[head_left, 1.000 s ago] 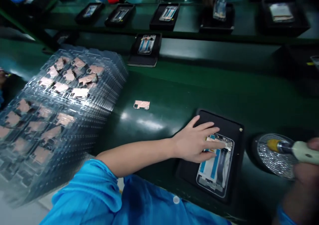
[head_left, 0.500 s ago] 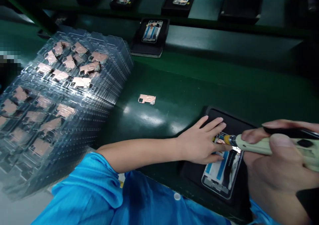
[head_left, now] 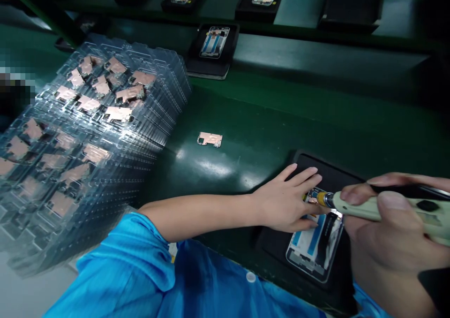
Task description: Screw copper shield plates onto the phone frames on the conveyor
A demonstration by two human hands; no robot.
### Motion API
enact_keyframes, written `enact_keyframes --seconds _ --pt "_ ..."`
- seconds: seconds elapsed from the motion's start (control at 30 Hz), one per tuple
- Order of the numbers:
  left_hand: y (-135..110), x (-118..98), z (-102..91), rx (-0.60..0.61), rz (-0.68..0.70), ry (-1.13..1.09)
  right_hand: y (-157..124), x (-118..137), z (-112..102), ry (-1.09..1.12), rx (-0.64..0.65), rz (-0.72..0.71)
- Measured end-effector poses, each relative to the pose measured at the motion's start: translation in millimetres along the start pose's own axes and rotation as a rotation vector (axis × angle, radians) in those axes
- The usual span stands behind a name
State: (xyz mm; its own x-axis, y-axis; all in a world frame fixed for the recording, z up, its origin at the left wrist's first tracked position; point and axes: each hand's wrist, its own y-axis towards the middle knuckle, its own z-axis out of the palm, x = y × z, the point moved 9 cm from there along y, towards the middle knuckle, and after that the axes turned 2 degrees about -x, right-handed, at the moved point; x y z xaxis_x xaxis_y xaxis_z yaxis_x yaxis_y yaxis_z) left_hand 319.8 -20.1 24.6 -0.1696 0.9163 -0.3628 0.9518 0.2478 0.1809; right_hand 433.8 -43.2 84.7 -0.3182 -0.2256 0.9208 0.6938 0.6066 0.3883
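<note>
While the left hand (head_left: 286, 204) lies flat with its fingers (head_left: 303, 174) spread apart over the top end of the phone frame (head_left: 312, 248), the right hand (head_left: 390, 240) is clamped round the pale body of an electric screwdriver (head_left: 369, 208), thumb on top. The screwdriver lies nearly level, and its yellow-collared tip meets the upper edge of the frame just beside the left fingertips. Whether the bit sits on a screw cannot be told.

The phone frame, open-backed with blue strips and a dark ribbon showing, rests in a black tray (head_left: 337, 175) on the green surface (head_left: 281, 116), at the near right. A blue sleeve (head_left: 140, 271) covers the left upper arm.

Well apart to the left, a single copper plate (head_left: 210, 139) lies loose on the surface. Beyond it stands a tall stack of clear blister trays (head_left: 154, 121), the top one holding many more copper plates (head_left: 116, 114) in its pockets. On a raised ledge (head_left: 316, 55) farther back sits another black tray with a phone frame (head_left: 213, 42), and more such trays line the far edge.
</note>
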Motion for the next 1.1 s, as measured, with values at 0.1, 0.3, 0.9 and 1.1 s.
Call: enact_keyframes --seconds 0.1,0.3,0.9,1.1 --pt "0 0 1.4 -0.008 -0.003 0.000 0 4 5 0.108 0.055 -0.047" --pt "1 1 3.3 0.002 -0.013 0.004 -1 9 8 0.153 0.061 -0.134" --pt "2 -1 4.8 0.004 -0.022 0.049 -8 16 18 0.139 0.087 -0.161" --pt "2 -1 2.3 0.010 -0.023 0.057 -8 13 15 0.103 0.038 -0.159"
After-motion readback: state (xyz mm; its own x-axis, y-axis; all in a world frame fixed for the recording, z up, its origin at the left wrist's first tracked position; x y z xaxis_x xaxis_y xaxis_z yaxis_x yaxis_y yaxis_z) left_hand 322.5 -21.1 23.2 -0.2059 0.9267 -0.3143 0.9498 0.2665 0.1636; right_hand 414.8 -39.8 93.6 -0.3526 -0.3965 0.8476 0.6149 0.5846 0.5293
